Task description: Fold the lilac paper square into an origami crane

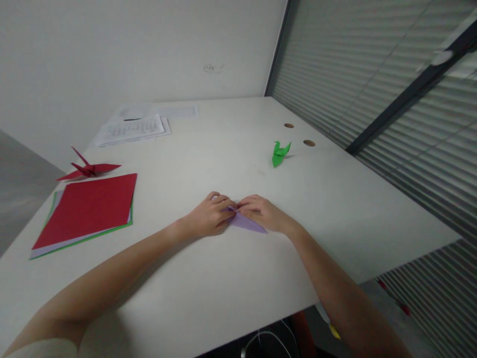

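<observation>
A folded piece of purple origami paper (248, 223) lies on the white table, with a pointed flap reaching toward the lower right. My left hand (213, 215) is closed on its left part, fingers bent over the paper. From the other side my right hand (264, 212) pinches the top edge near the middle, its fingertips almost meeting those of the left. Both hands hide much of the paper, so the exact fold under the fingers does not show.
A stack of red, purple and green paper sheets (89, 206) lies at left, with a red paper crane (88, 170) behind it. Farther right stands a small green paper crane (279, 154). Written papers (130, 130) lie at the back left. Window blinds (372, 74) border the table's right side.
</observation>
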Action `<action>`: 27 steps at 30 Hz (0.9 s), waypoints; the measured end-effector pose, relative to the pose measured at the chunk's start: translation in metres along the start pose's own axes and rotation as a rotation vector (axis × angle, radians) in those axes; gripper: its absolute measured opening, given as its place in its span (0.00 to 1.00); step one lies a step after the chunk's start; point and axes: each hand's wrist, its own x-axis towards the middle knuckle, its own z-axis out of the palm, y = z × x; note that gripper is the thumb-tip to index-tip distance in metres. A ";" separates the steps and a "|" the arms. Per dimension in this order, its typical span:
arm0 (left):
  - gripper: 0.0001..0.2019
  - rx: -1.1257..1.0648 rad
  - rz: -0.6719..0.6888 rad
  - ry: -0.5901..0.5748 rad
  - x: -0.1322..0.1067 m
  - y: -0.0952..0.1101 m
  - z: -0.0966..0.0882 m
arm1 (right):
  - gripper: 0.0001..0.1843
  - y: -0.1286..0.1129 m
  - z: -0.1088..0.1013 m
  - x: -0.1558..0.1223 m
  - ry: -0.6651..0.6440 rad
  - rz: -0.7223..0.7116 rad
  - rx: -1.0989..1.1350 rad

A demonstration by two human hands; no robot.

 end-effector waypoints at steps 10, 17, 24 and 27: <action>0.18 -0.068 -0.048 -0.019 0.003 0.011 -0.003 | 0.11 -0.010 0.003 -0.004 -0.072 0.092 -0.315; 0.13 -0.049 -0.155 -0.034 -0.001 0.000 0.010 | 0.09 0.001 0.005 -0.001 -0.039 -0.017 -0.396; 0.13 0.035 -0.115 -0.015 -0.002 -0.006 0.009 | 0.12 0.005 0.015 0.004 0.021 -0.095 -0.438; 0.11 0.045 -0.155 -0.006 -0.003 -0.007 0.011 | 0.11 0.004 0.015 0.004 0.034 -0.088 -0.425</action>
